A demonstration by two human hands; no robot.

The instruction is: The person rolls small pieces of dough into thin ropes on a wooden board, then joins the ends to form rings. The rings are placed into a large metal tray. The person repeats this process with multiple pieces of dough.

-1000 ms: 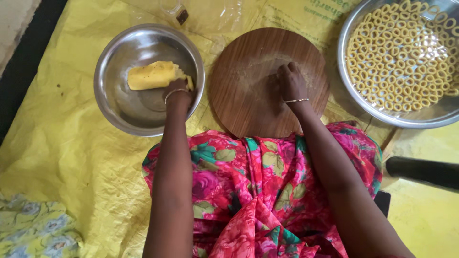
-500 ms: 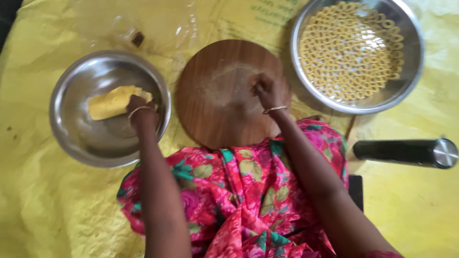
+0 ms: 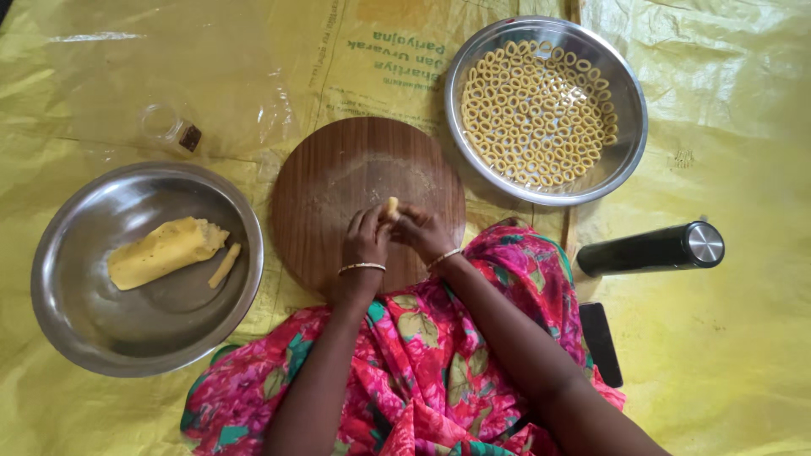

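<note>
Over the round wooden board (image 3: pixel 338 186), my left hand (image 3: pixel 367 239) and my right hand (image 3: pixel 420 230) meet and pinch one small piece of yellow dough (image 3: pixel 392 205) between their fingertips. A steel bowl (image 3: pixel 76 329) on the left holds a larger lump of yellow dough (image 3: pixel 165 251) and a thin rolled strip (image 3: pixel 225 264). At the upper right a steel plate (image 3: pixel 629 139) carries several small dough rings (image 3: pixel 536 114).
A black cylinder with a metal cap (image 3: pixel 655 248) lies to the right, with a dark flat phone (image 3: pixel 601 342) below it. A small clear jar (image 3: pixel 171 131) lies at the upper left. A yellow plastic sheet (image 3: pixel 726 355) covers the floor. My pink floral cloth (image 3: pixel 422 371) fills the lower middle.
My left hand left the bowl's dough and came to the board. Both hands now hold a small piece together. The view shifted so the bowl sits further left.
</note>
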